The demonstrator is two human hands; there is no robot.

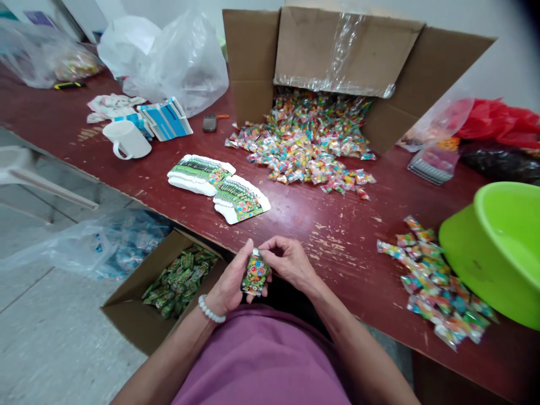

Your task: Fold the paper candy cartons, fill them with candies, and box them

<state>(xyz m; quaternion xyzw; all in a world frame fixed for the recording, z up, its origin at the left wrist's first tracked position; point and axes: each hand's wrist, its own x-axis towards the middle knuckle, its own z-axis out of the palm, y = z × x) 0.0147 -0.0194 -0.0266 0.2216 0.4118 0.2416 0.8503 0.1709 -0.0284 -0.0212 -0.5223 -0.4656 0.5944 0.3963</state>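
Observation:
A small green printed candy packet (255, 274) is upright in front of my body, just off the table's front edge. My left hand (236, 275) is wrapped around it from the left, fingers behind it. My right hand (291, 260) pinches the packet's top edge between thumb and forefinger. Beyond my hands, two fanned stacks of flat green and white packets (242, 199) lie on the table. Below to the left, an open cardboard box (126, 315) holds many green packets (181, 281).
A tipped carton (253, 67) spills wrapped candies (304, 152) across the red table (337, 236). More wrapped candies (439, 287) lie beside a green basin (476, 253) at right. A white mug (130, 140), blue-white card boxes (169, 121) and plastic bags (181, 62) stand at left.

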